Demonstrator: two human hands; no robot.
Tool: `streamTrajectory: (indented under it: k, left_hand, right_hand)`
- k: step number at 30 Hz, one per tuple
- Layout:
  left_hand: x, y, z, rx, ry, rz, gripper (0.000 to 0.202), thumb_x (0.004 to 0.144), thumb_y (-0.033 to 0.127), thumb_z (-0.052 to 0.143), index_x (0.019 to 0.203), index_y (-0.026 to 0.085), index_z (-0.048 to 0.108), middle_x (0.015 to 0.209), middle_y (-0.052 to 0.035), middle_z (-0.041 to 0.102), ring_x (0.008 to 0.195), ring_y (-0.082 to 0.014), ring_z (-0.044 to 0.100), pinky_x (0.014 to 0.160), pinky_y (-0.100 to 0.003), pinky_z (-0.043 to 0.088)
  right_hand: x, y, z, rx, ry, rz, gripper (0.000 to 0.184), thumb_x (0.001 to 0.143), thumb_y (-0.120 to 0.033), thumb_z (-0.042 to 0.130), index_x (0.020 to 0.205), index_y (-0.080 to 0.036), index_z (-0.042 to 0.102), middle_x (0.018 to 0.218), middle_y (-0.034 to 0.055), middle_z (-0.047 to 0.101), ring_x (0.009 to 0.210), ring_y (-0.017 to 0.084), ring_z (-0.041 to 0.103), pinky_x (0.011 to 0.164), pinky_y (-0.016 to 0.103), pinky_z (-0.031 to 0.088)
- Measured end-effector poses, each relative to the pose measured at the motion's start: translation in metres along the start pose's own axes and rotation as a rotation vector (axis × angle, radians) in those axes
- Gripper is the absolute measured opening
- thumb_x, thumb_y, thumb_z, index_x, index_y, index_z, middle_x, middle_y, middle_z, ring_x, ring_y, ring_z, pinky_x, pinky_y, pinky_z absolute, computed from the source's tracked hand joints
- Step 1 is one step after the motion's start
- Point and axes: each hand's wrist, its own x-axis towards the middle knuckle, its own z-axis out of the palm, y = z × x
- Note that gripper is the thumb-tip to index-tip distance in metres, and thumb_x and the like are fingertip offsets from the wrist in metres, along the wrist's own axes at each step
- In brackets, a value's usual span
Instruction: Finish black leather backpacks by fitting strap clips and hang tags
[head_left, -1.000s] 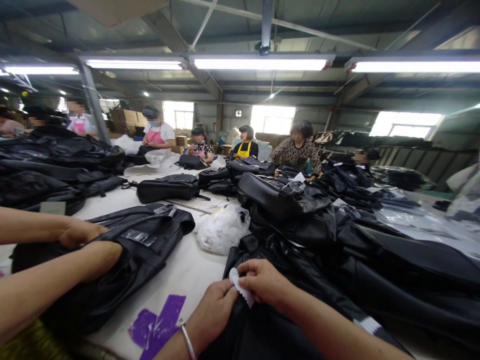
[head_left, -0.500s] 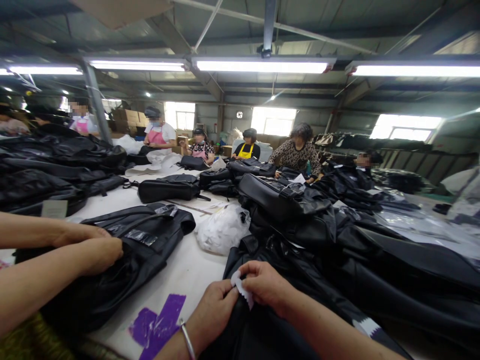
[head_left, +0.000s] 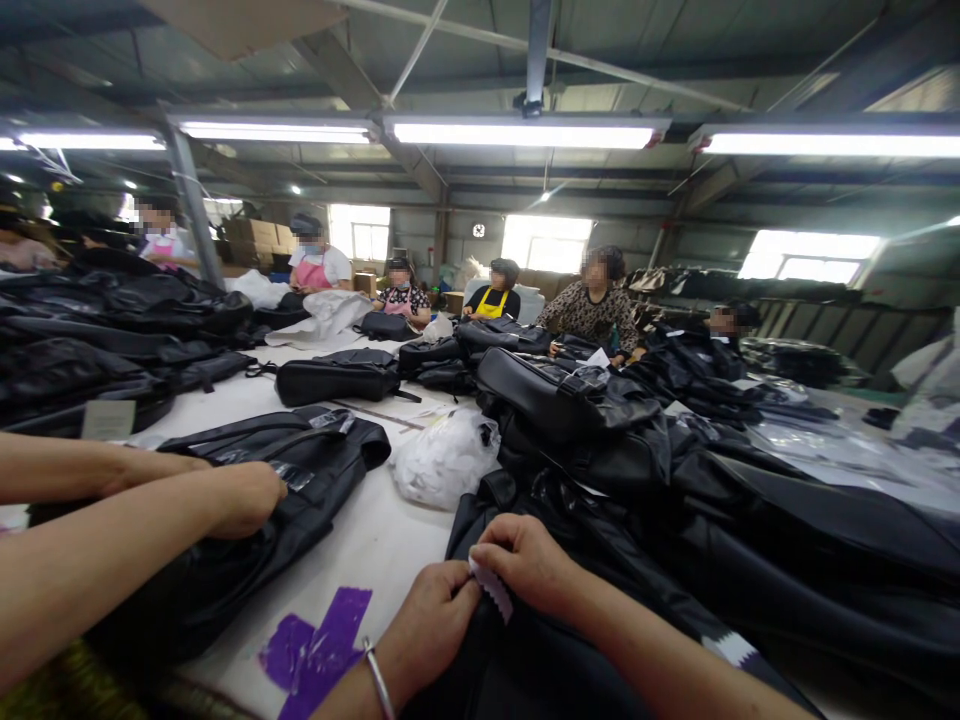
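Note:
My left hand [head_left: 439, 620], with a silver bangle at its wrist, is closed in a pinch over a black bag [head_left: 517, 665]. What lies between its fingertips is hidden. My right hand [head_left: 525, 562] meets it from the right, thumb and fingers closed on a small white strip [head_left: 495, 592] with a zigzag edge. The strip's upper end sits where both sets of fingertips come together, and its lower end hangs free over the black bag. The bag's leather-like surface lies below both hands, partly covered by them.
At left, a co-worker's hands [head_left: 247, 500] work on another black bag [head_left: 322, 470]. A clear plastic bag of white pieces [head_left: 446, 458] stands mid-table. Purple tape [head_left: 319, 645] sticks to the white table [head_left: 397, 560]. Stacked black bags [head_left: 600, 420] rise at right. Several people sit beyond.
My right fingers have shifted slightly over the white strip, covering its upper loop. My left hand has barely moved. The co-worker's near hand has moved right across the other bag.

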Motion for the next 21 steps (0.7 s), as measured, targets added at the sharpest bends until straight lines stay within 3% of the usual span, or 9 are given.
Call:
streamTrajectory:
  k: [5,7,11,14,17,21]
  left_hand:
    - [-0.001,0.002,-0.002,-0.019,-0.012,-0.002,0.036,0.088,0.036,0.045,0.079,0.015,0.073,0.081,-0.0042,0.074,0.081,-0.0242,0.065,0.07,-0.026,0.044]
    - [-0.001,0.001,-0.002,-0.033,-0.011,-0.005,0.036,0.087,0.037,0.046,0.079,0.015,0.074,0.081,-0.0038,0.074,0.082,-0.0248,0.065,0.071,-0.027,0.044]
    - [-0.001,0.001,-0.003,-0.055,-0.023,-0.019,0.038,0.085,0.042,0.048,0.082,0.015,0.075,0.08,-0.0028,0.073,0.084,-0.0248,0.063,0.072,-0.027,0.044]
    - [0.0,0.003,0.0,-0.01,-0.02,-0.015,0.037,0.085,0.041,0.047,0.081,0.015,0.073,0.08,-0.0031,0.073,0.082,-0.0232,0.062,0.071,-0.027,0.044]
    - [0.001,0.007,0.001,0.06,-0.004,0.031,0.033,0.085,0.037,0.047,0.078,0.016,0.072,0.079,-0.0046,0.071,0.078,-0.0218,0.06,0.072,-0.027,0.044]
    - [0.002,0.009,-0.003,0.073,-0.066,0.043,0.029,0.084,0.033,0.048,0.077,0.017,0.071,0.075,-0.0045,0.069,0.076,-0.0214,0.059,0.072,-0.028,0.043]
  right_hand:
    - [0.011,-0.005,-0.005,-0.078,-0.13,0.029,0.022,0.078,-0.029,0.061,0.067,-0.013,0.071,0.07,0.0036,0.067,0.063,0.012,0.057,0.058,0.021,0.042]
    - [0.014,-0.005,-0.007,-0.09,-0.176,0.046,0.012,0.071,-0.024,0.066,0.071,-0.014,0.072,0.066,0.0015,0.066,0.059,0.011,0.055,0.054,0.02,0.04]
    - [0.016,-0.007,-0.011,-0.143,-0.239,0.002,0.02,0.063,-0.017,0.069,0.082,-0.018,0.075,0.07,-0.001,0.068,0.06,0.012,0.057,0.053,0.019,0.041]
    - [0.018,-0.011,-0.009,-0.198,-0.197,-0.074,0.008,0.064,-0.015,0.067,0.069,-0.018,0.073,0.072,0.0005,0.068,0.073,0.015,0.06,0.068,0.023,0.044]
    - [0.022,-0.011,-0.003,-0.217,-0.074,-0.119,0.008,0.07,-0.014,0.064,0.068,-0.018,0.071,0.084,0.0031,0.069,0.089,0.017,0.058,0.082,0.025,0.042]
    - [0.024,-0.003,0.002,-0.177,-0.02,-0.06,0.011,0.076,-0.02,0.062,0.072,-0.016,0.071,0.072,0.0021,0.067,0.069,0.014,0.059,0.062,0.022,0.042]
